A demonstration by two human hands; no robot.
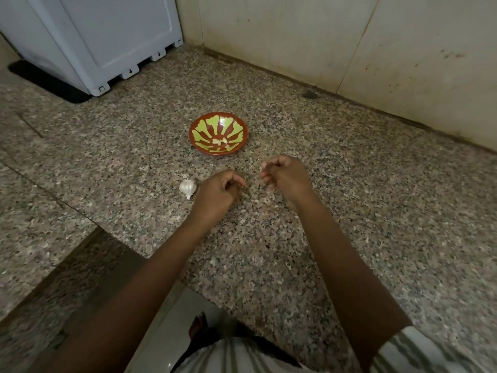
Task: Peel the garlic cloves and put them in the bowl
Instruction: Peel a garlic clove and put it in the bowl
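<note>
A red bowl (218,119) with a yellow-green pattern sits on the granite counter and holds a few peeled garlic cloves (221,142). A white garlic bulb (187,187) lies on the counter in front of the bowl, just left of my left hand (219,193). My left hand hovers low over the counter with its fingers curled; something small and pale shows at the fingertips, too small to name. My right hand (283,175) is a little to the right, fingers also curled inward, with no object clearly visible in it. The hands are apart.
A white appliance (107,41) stands at the back left on a dark mat (45,82). A tiled wall (349,49) runs along the back right. The counter's front edge cuts in at the lower left, with the floor and my foot (197,327) below.
</note>
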